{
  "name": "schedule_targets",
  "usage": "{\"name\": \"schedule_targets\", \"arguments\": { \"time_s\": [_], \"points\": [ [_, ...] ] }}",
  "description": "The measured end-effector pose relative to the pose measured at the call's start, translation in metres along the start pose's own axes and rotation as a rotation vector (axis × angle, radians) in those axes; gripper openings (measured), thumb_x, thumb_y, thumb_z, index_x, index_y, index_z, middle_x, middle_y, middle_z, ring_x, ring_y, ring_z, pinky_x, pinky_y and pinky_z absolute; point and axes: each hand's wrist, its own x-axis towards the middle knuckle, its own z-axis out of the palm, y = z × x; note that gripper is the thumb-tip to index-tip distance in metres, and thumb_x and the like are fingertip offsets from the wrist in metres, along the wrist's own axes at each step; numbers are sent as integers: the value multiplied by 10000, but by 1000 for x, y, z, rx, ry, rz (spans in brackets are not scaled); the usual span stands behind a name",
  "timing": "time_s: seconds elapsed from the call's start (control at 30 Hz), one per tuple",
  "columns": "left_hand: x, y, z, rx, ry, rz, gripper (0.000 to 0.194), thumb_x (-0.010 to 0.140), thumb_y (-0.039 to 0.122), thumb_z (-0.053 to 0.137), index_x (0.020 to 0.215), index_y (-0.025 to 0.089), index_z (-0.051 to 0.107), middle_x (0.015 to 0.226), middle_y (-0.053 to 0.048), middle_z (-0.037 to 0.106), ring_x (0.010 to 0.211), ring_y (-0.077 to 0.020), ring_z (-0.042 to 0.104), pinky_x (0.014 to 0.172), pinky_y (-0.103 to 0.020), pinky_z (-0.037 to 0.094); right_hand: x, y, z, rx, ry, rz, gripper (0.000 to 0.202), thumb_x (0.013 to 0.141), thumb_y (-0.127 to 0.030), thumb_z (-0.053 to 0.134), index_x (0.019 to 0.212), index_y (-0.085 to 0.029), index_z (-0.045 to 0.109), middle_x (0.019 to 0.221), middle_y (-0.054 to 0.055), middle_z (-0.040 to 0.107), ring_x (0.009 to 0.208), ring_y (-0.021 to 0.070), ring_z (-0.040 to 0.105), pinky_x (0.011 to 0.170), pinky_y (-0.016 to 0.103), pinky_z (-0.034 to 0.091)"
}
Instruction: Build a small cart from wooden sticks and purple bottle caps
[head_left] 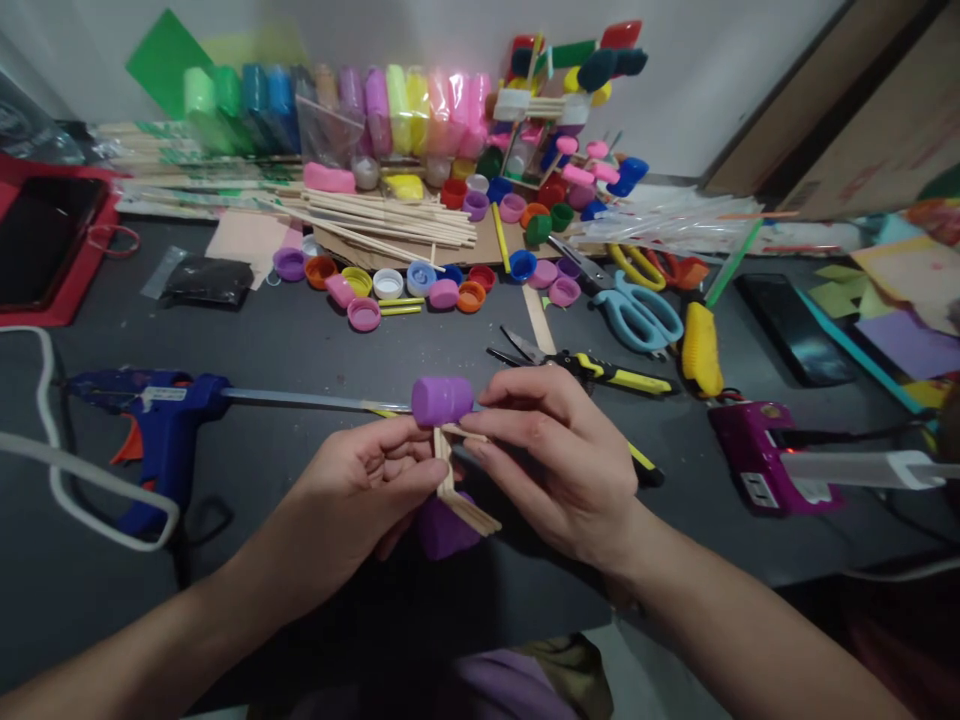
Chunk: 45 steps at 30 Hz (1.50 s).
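Observation:
Between my hands is a small model of pale wooden sticks [466, 512] glued side by side into an angled frame. One purple piece [442, 400], rounded like a small barrel, sits at its top, and another purple block [444, 530] shows underneath. My left hand [382, 470] is closed around the stick frame, thumb pressed on the sticks. At the frame's right side, my right hand [559, 450] pinches a short stick [471, 432] near the upper purple piece. A blue glue gun [169, 400] with a long glue stick [315, 400] lies beyond my left hand.
Yellow-handled pliers [615, 374], blue scissors [637, 310] and a yellow cutter [700, 345] lie to the right, near a purple power strip [765, 460]. Colourful caps [388, 284], loose sticks [390, 220] and clay tubs [375, 110] line the back. A white cable [90, 470] loops at left.

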Motion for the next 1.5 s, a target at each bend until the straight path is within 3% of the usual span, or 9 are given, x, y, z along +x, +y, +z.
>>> {"name": "schedule_targets", "arguments": {
  "time_s": [0.27, 0.5, 0.67, 1.0, 1.5],
  "points": [
    [0, -3, -1, 42, -23, 18, 316, 930, 461, 595, 1064, 184, 664, 612, 70, 495, 432, -35, 333, 389, -148, 296, 0, -3, 0, -45, -18, -2, 101, 920, -175, 650, 987, -195, 722, 918, 67, 688, 813, 174, 649, 686, 308, 552],
    [1, -3, 2, -5, -4, -7, 278, 913, 428, 617, 1044, 197, 699, 632, 64, 512, 423, -23, 293, 375, -151, 232, -1, -2, 2, -35, -18, -12, 106, 913, -170, 664, 1002, -186, 720, 926, 66, 698, 817, 170, 654, 703, 302, 554],
    [1, -2, 2, 0, 12, -2, 224, 885, 382, 644, 925, 177, 726, 600, 67, 463, 438, -23, 254, 378, -165, 156, -1, -1, 3, -28, -20, -23, 98, 913, -175, 666, 999, -183, 713, 916, 64, 694, 811, 168, 658, 702, 297, 554],
    [-3, 1, 2, 266, 86, 57, 299, 918, 367, 540, 729, 175, 668, 572, 47, 438, 514, -83, 331, 446, -207, 249, 1, -2, 4, -103, -39, -115, 81, 907, -197, 673, 978, -179, 709, 845, 54, 698, 733, 159, 626, 634, 282, 507],
    [-2, -2, 1, 356, 104, 112, 309, 955, 385, 503, 756, 187, 632, 604, 60, 458, 539, -88, 344, 475, -211, 258, 3, 0, 7, -125, -72, -147, 90, 927, -202, 654, 901, -141, 715, 808, 76, 700, 717, 164, 601, 616, 282, 502]
  ]
}}
